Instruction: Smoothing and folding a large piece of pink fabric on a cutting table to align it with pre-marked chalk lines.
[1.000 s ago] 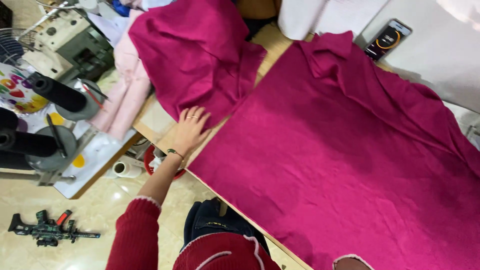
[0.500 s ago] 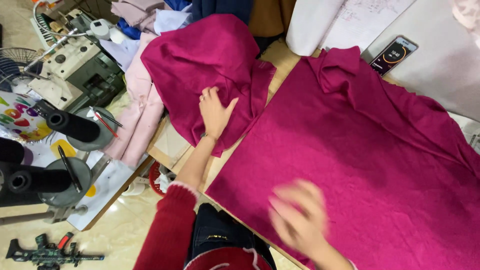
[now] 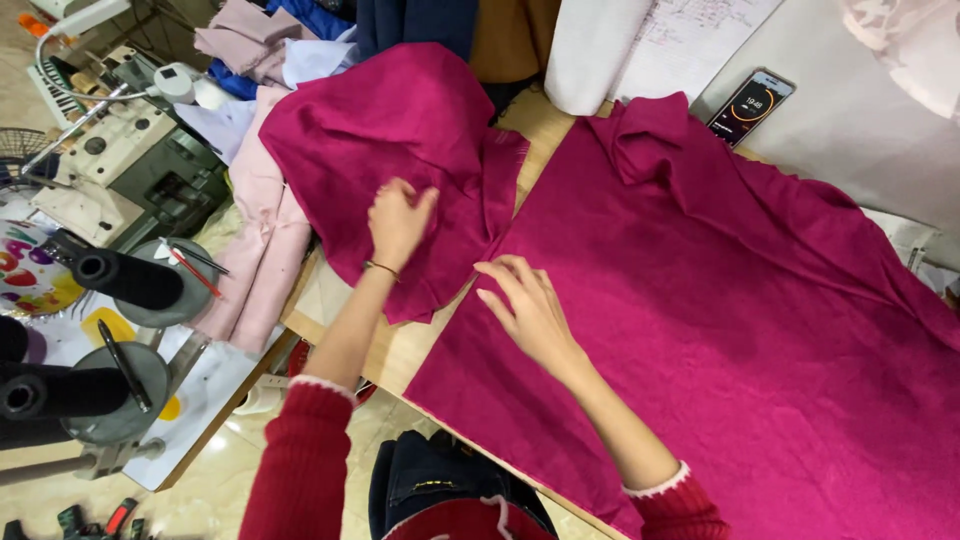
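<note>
The left hand (image 3: 398,222) is gathered into a loose pinch on the bunched magenta woollen cloth piece (image 3: 400,150) that hangs over the table's far-left corner, where half a second ago it lay flat and open on the same folds. The right hand (image 3: 525,308), then a blur low over the cloth, now rests open-fingered, grasping nothing, on the edge of the large flat magenta fabric sheet (image 3: 720,330) just where the two pieces meet; both hands have closed in on that junction, so the work has shifted from smoothing to handling the bunched piece. Beyond them, the bare wooden tabletop (image 3: 400,345) shows at the near-left corner, a pale pink garment (image 3: 262,250) droops off its side, and a dark smartphone (image 3: 750,105) lies on white paper. Whether the two magenta pieces are joined is hidden by folds, and the flat sheet is cut off at the right.
</note>
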